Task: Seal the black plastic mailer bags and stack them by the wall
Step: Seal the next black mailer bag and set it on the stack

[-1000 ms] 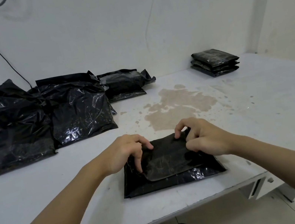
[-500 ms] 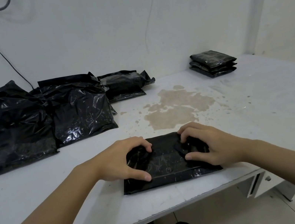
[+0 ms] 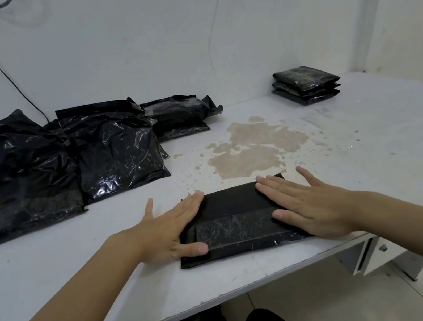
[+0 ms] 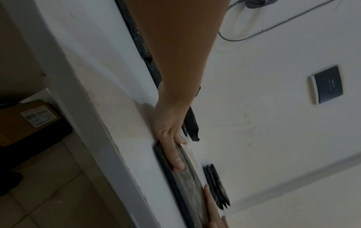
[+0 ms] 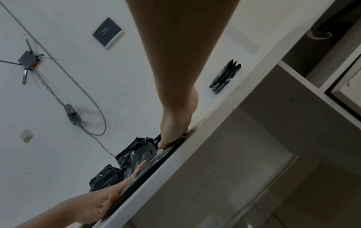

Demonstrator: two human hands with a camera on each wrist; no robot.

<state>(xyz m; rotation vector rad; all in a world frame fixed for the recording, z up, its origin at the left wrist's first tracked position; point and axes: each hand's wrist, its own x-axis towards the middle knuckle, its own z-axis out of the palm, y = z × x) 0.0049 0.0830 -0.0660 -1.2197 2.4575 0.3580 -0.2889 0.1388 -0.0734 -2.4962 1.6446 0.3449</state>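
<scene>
Two flat hands [image 3: 173,229] press one mailer [image 3: 236,222]; stack of three [image 3: 305,85].

Glossy crinkled plastic mailer bag [image 3: 239,223]; table [image 3: 369,139] matt white, perhaps painted.

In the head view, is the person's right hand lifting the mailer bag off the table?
No, the right hand lies flat with straight fingers on the mailer bag, which rests on the table.
</scene>
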